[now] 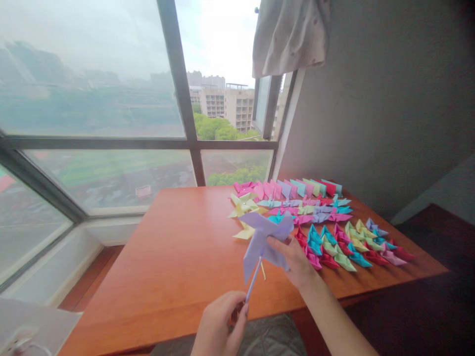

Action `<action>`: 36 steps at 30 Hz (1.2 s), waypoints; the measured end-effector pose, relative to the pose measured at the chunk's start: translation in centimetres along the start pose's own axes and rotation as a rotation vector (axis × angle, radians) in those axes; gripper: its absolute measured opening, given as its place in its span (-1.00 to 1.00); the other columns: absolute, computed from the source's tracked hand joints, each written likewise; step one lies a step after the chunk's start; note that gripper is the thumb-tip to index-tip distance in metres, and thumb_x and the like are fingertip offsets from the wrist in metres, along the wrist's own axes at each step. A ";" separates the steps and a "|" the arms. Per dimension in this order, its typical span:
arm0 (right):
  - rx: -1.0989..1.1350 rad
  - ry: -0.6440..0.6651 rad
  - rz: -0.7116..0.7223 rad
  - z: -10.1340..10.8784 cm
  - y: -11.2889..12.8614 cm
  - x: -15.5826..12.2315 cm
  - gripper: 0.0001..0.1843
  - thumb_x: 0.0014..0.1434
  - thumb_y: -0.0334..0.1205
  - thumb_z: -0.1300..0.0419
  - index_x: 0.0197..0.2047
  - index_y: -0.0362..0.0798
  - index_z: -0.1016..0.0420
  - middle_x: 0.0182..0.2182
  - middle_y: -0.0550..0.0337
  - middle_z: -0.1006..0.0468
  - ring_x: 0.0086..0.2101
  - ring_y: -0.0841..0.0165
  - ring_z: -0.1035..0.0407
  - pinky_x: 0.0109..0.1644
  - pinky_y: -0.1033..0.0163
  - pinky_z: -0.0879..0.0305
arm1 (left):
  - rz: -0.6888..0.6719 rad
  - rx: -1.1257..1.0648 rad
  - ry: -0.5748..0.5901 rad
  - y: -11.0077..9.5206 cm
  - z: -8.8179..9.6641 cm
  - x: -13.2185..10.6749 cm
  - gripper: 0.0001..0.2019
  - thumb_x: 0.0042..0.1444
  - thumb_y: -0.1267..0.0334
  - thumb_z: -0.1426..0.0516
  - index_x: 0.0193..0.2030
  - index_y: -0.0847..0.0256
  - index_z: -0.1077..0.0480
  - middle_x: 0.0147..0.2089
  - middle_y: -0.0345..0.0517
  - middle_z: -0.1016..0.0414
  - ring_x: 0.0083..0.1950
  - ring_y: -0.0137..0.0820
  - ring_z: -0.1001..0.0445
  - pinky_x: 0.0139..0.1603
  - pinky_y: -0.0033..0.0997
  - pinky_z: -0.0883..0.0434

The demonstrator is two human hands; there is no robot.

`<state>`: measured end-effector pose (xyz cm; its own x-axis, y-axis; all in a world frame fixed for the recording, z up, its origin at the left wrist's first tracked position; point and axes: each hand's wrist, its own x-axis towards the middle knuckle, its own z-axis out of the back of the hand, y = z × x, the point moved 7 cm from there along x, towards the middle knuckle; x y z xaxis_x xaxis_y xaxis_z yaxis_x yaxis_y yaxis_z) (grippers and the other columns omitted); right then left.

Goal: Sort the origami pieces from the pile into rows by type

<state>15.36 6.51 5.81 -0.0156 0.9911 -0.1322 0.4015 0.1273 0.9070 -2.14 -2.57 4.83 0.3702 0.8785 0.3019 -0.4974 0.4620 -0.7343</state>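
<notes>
A lavender paper pinwheel (261,237) is held up over the near edge of the table, its folded blades facing away to the upper left. My left hand (224,319) is closed round the lower end of its thin lavender stick (254,279). On the right side, my right hand (291,257) pinches a blade near the pinwheel's middle, the thumb lying on the paper. Behind it, yellow folded-paper pinwheels (243,231) lie on the table, partly covered by the lavender one. A pale yellow stick (263,271) shows below the blades.
Rows of coloured paper boats (343,247) fill the table's right side. Behind them lie paper cranes (319,210) and a row of upright folded papers (297,188). The brown wooden table (156,262) stands beside large windows (92,74), with a grey wall (363,99) at right.
</notes>
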 end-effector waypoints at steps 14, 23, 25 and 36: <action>-0.151 0.043 -0.023 0.2 -0.5 1.1 -0.46 -0.06 0.12 -0.41 -0.09 -0.07 -0.57 -0.16 0.07 -0.63 -0.13 0.16 -0.51 0.00 0.12 -0.39 | 0.292 -0.328 0.084 1.4 -1.5 0.6 -0.80 0.21 0.25 -0.07 -0.38 0.23 -0.45 -0.55 -0.22 -0.40 -0.52 -0.46 -0.37 -0.51 -0.56 -0.30; -0.728 -0.008 0.065 0.0 -2.7 -2.7 -0.62 0.20 0.11 -0.13 -0.30 -0.04 -0.51 -0.53 0.19 -0.56 -0.48 0.32 -0.45 -0.41 0.30 -0.27 | 0.432 -0.585 -0.134 3.8 -0.9 5.4 -0.72 0.10 0.07 -0.18 -0.42 0.28 -0.45 -0.56 -0.23 -0.41 -0.53 -0.46 -0.35 -0.47 -0.51 -0.31; -0.839 0.025 0.072 -0.9 -3.5 -3.4 -0.68 0.22 0.03 -0.11 -0.31 -0.04 -0.50 -0.56 0.20 -0.55 -0.50 0.33 -0.44 -0.40 0.31 -0.24 | 0.434 -0.627 -0.174 3.9 -1.2 7.0 -0.72 0.07 0.07 -0.20 -0.43 0.29 -0.46 -0.55 -0.22 -0.42 -0.52 -0.46 -0.35 -0.46 -0.52 -0.30; -1.339 -0.158 0.355 -0.8 -1.9 -3.3 -0.67 0.30 -0.23 0.02 -0.46 -0.04 -0.41 -0.52 0.17 -0.53 -0.48 0.38 -0.36 -0.40 0.27 0.09 | 0.410 -0.649 -0.162 4.0 -4.5 10.9 -0.77 0.08 0.13 -0.18 -0.39 0.30 -0.45 -0.52 -0.20 -0.45 -0.49 -0.43 -0.41 -0.44 -0.50 -0.34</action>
<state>13.94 3.08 4.87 0.0394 0.9744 0.2213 -0.8103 -0.0984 0.5776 3.45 8.34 2.49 0.1121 0.9935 -0.0218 0.0072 -0.0228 -0.9997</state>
